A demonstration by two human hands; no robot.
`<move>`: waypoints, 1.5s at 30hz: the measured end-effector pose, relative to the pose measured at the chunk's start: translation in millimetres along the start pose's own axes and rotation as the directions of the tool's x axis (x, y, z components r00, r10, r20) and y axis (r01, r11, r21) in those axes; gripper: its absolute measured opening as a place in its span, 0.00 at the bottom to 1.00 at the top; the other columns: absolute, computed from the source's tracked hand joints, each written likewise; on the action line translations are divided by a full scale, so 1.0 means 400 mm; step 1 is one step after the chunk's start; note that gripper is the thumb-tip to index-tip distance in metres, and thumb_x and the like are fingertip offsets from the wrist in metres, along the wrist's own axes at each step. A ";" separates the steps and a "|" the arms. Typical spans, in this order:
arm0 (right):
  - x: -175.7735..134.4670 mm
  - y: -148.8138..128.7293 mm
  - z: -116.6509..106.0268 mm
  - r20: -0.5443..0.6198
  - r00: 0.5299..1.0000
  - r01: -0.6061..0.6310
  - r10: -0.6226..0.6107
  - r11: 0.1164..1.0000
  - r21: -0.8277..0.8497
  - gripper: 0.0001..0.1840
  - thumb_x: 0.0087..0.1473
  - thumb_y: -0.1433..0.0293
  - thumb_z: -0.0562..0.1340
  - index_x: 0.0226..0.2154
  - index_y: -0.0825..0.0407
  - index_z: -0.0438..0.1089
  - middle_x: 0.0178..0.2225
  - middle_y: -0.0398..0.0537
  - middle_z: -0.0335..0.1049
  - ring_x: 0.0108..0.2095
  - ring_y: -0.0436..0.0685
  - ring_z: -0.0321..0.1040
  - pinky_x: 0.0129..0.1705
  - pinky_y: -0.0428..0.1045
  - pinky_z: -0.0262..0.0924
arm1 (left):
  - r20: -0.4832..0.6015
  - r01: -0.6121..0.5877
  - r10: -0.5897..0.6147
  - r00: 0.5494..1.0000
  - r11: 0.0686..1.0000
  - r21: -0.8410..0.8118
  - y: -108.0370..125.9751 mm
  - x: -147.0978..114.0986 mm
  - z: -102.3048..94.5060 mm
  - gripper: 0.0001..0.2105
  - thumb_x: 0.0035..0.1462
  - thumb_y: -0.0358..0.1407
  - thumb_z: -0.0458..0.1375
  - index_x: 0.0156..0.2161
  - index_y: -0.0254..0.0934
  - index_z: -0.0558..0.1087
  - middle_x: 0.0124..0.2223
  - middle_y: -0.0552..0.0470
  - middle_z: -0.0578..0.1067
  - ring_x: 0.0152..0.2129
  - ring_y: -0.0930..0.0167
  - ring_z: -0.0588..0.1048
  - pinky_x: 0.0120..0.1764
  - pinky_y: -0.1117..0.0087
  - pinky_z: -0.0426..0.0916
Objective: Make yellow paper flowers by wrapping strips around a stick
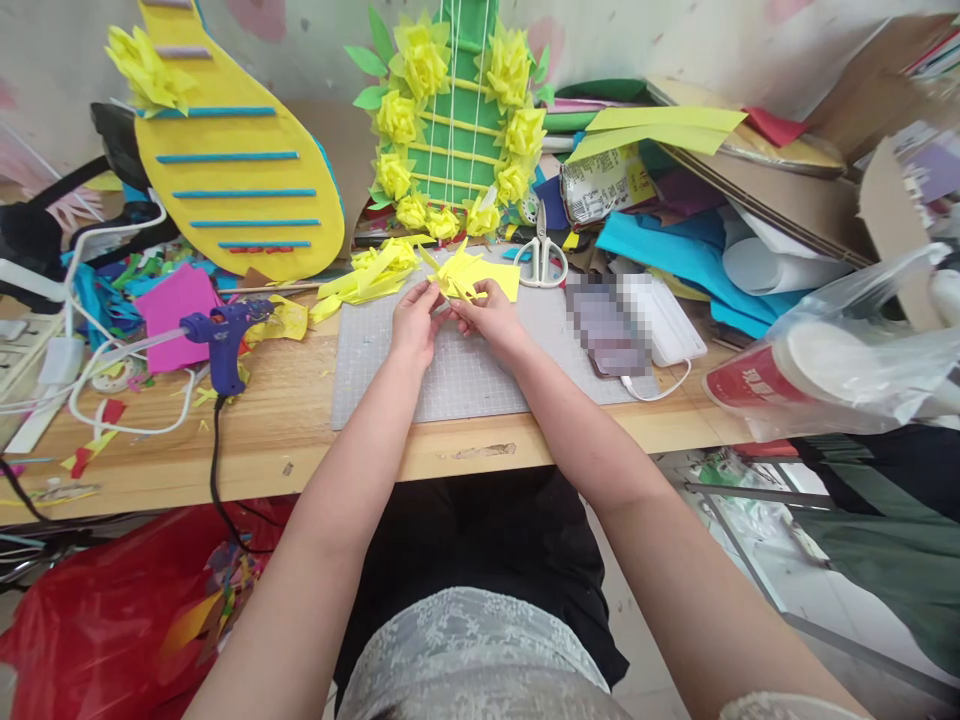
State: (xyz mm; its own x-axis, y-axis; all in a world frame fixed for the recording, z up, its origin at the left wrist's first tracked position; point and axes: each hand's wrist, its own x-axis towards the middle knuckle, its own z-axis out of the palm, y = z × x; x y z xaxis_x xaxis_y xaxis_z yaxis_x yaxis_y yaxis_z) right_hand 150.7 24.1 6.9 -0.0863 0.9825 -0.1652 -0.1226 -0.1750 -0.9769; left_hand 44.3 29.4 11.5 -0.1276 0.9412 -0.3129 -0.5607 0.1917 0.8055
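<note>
Both my left hand (pixel 416 322) and my right hand (pixel 491 318) are closed on one yellow paper flower (pixel 459 270), held low over the grey cutting mat (pixel 375 375). Its pointed petals spread above my fingertips; the base is hidden by my fingers. Just behind my right hand lies a flat yellow paper sheet (pixel 501 277). A pile of yellow paper strips (pixel 371 275) rests to the left of the flower. White-handled scissors (pixel 541 262) lie at the mat's back edge, right of my hands.
Behind the mat stands a green paper instrument (pixel 465 130) trimmed with yellow flowers, beside a yellow cutout (pixel 240 190) with blue bars. A blue glue gun (pixel 225 340) is on the left. A phone (pixel 609 325), a white power bank (pixel 664 320) and a bagged cup (pixel 765 375) sit right.
</note>
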 end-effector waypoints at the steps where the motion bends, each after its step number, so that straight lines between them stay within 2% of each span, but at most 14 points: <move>1: 0.000 0.002 0.000 0.003 1.000 0.005 -0.005 1.000 -0.010 0.24 0.45 0.67 0.65 0.31 0.48 0.46 0.16 0.30 0.65 0.15 0.43 0.59 0.16 0.39 0.54 | -0.004 -0.009 0.009 1.000 1.000 0.003 -0.001 0.000 0.000 0.03 0.50 0.28 0.59 0.28 0.37 0.70 0.27 0.56 0.72 0.23 0.78 0.69 0.28 0.76 0.66; 7: 0.002 0.014 0.004 -0.001 0.999 0.052 -0.052 0.998 -0.041 0.23 0.44 0.67 0.66 0.33 0.48 0.49 0.17 0.29 0.63 0.15 0.42 0.59 0.17 0.39 0.54 | -0.065 -0.075 0.080 0.995 0.995 0.070 -0.004 0.005 0.000 0.03 0.51 0.29 0.58 0.29 0.38 0.70 0.30 0.56 0.73 0.23 0.79 0.68 0.28 0.78 0.65; 13: 0.003 0.018 0.006 0.018 0.999 0.030 -0.029 0.999 -0.037 0.22 0.44 0.67 0.65 0.32 0.48 0.48 0.16 0.29 0.64 0.15 0.43 0.58 0.16 0.39 0.51 | -0.047 -0.111 0.114 0.992 0.991 0.070 -0.008 0.004 0.004 0.03 0.51 0.28 0.57 0.30 0.38 0.68 0.30 0.57 0.71 0.22 0.80 0.67 0.27 0.79 0.64; 23: -0.004 0.011 0.009 0.059 0.998 0.008 -0.006 1.000 -0.029 0.19 0.48 0.69 0.63 0.31 0.48 0.48 0.15 0.31 0.64 0.13 0.44 0.55 0.15 0.38 0.45 | -0.040 -0.096 0.100 0.994 0.992 0.084 -0.011 0.007 0.003 0.04 0.50 0.31 0.60 0.30 0.38 0.67 0.28 0.57 0.71 0.20 0.80 0.66 0.23 0.79 0.61; 29: -0.003 0.009 0.008 0.088 0.996 0.030 -0.031 1.000 0.004 0.16 0.51 0.70 0.59 0.30 0.48 0.46 0.14 0.29 0.64 0.12 0.43 0.51 0.14 0.38 0.45 | 0.006 -0.056 0.056 0.998 0.998 0.040 -0.008 0.012 -0.003 0.05 0.49 0.31 0.61 0.28 0.37 0.68 0.27 0.57 0.71 0.21 0.80 0.67 0.25 0.78 0.65; 35: -0.006 0.008 0.011 0.098 0.993 0.073 -0.069 0.997 -0.035 0.20 0.48 0.66 0.63 0.31 0.48 0.47 0.16 0.30 0.64 0.13 0.43 0.54 0.15 0.39 0.47 | 0.009 -0.009 0.009 1.000 1.000 -0.011 -0.006 0.026 -0.016 0.06 0.49 0.32 0.62 0.27 0.37 0.69 0.24 0.57 0.69 0.20 0.80 0.66 0.24 0.79 0.64; 40: -0.006 0.012 0.016 0.054 0.993 0.107 -0.104 0.993 -0.057 0.19 0.48 0.68 0.63 0.32 0.48 0.48 0.16 0.29 0.63 0.13 0.43 0.55 0.16 0.39 0.49 | 0.006 -0.010 0.010 1.000 0.999 -0.036 -0.005 0.025 -0.016 0.07 0.47 0.33 0.64 0.28 0.37 0.69 0.26 0.58 0.70 0.21 0.80 0.66 0.28 0.77 0.64; 45: -0.003 0.014 0.013 0.072 0.994 0.084 -0.079 0.995 -0.056 0.20 0.49 0.67 0.62 0.31 0.48 0.46 0.15 0.29 0.63 0.12 0.43 0.53 0.14 0.39 0.46 | -0.007 0.011 -0.011 1.000 0.998 -0.068 0.002 0.008 -0.006 0.05 0.48 0.32 0.63 0.27 0.36 0.70 0.25 0.58 0.69 0.20 0.80 0.66 0.23 0.77 0.61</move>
State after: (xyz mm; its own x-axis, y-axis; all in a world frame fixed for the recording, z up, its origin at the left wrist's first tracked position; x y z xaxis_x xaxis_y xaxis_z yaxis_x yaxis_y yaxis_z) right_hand 145.1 21.7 2.5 -0.1469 0.9862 -0.0769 -0.0736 -0.0884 -0.9934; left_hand 41.5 31.7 9.7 -0.1270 0.9369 -0.3257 -0.6163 0.1827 0.7660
